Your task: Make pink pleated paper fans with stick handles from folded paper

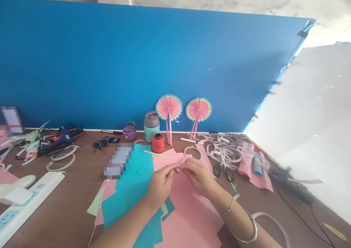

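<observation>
Both hands meet over the middle of the brown table, pinching a folded pink paper strip (181, 161) between them. My left hand (160, 184) grips its left end with curled fingers. My right hand (199, 176), with bracelets on the wrist, grips the right end. Under the hands lie pink paper sheets (189, 211) and teal paper sheets (131, 197). Two finished pink pleated paper fans (169, 107) (199, 109) lean against the blue partition behind.
A red thread spool (158, 142), a teal flask (151, 125) and a purple cup (129, 132) stand at the back. Scissors (223, 170), white paper strips (225, 149) and a glue stick (257, 165) lie right. A blue glue gun (59, 138), tape rings (61, 158) and a power strip (24, 204) lie left.
</observation>
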